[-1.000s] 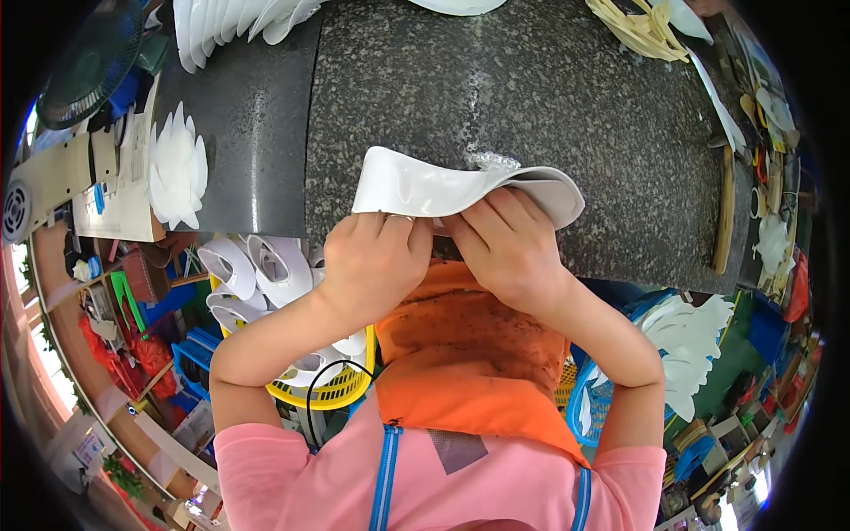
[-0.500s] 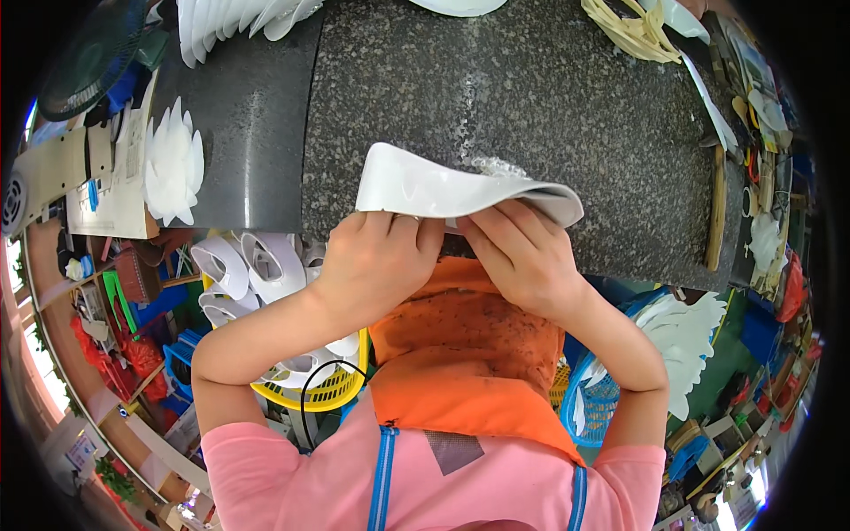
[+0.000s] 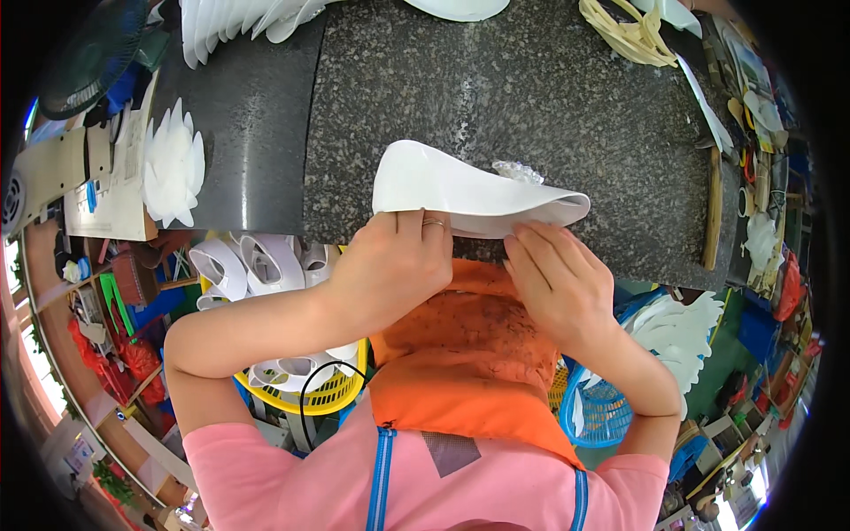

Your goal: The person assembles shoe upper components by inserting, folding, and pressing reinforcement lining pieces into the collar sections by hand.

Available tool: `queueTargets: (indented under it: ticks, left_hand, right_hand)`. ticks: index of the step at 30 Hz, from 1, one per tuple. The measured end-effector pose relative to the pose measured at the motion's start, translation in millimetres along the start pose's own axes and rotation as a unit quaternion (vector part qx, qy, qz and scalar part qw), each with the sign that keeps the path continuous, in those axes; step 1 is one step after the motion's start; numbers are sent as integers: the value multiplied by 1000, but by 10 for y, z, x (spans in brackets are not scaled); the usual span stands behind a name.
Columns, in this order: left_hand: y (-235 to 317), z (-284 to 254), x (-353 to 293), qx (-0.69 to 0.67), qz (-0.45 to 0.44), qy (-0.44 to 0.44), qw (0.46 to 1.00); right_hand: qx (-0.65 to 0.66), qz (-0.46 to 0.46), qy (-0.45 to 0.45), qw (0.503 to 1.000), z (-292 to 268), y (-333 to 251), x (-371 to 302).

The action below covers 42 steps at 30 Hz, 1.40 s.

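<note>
A glossy white shoe upper (image 3: 456,186), bent into a loop, stands on its edge at the front of the speckled dark stone worktop (image 3: 522,97). My left hand (image 3: 394,261) grips its near edge on the left, fingertips inside the fold and the thumb hidden. At the right part of the same edge, my right hand (image 3: 567,279) pinches the upper with bent fingers. A crumpled clear plastic piece (image 3: 518,172) lies just behind the upper.
White uppers fill a yellow basket (image 3: 305,403) below left. A blue basket (image 3: 602,416) with white pieces stands below right. White stacked pieces (image 3: 173,166) lie at left, beige strips (image 3: 624,34) at the far right. A wooden strip (image 3: 714,208) edges the worktop.
The upper has shifted slightly right, and its loop shows wider at the near edge. My right hand has moved right and nearer to me, its fingers now further from my left hand.
</note>
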<state>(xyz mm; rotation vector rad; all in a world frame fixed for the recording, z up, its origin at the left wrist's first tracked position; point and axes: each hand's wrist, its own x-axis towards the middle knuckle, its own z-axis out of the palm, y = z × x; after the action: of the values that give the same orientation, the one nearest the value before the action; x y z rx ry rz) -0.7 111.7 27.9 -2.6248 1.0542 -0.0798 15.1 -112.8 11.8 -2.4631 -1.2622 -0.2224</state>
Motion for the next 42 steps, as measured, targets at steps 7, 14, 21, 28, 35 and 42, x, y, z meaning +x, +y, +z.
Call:
queueTargets:
  ticks: [7,14,21,28,35,42]
  left_hand:
    - [-106,-7,-16,-104,-134,117,979]
    - [-50,0,-109,-243,-238,89,936]
    - [-57,-7,-38,-279,-312,28,908]
    - [-32,247,-297,-250,-238,110,932]
    - [-29,152,-294,-117,-130,-4,985]
    - [-83,103,-521,-71,-28,24,997]
  right_hand:
    - [116,74,90,986,448,-183,478]
    - [3,6,11,1000,412,-218,737]
    - [43,34,67,996,547,-163,835]
    - [53,-18,52,997,455,-162,678]
    - [10,-23,8,1000,497,-224,582]
    - [-9,-83,45,995,501,-142,552]
